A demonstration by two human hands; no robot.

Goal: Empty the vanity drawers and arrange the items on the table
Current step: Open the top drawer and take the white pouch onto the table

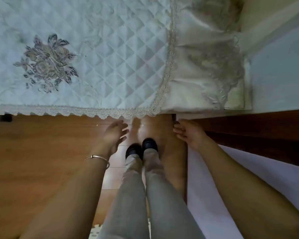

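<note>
Forearms fill my near view; left hand (pixel 114 133) and right hand (pixel 188 133) hang released, fingers spread, holding nothing. Quilted table (pixel 93 54) at 12 o'clock. Drawers unseen; task barely begun, I judge. Next: locate drawers.

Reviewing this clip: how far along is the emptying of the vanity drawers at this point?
Nothing looks done: no drawer items lie on the quilted cloth, which shows only its embroidered flower. In hand: nothing; the left hand and right hand are open and empty, hanging above the wooden floor. No open drawer is visible, so apparently the whole job remains.
</note>
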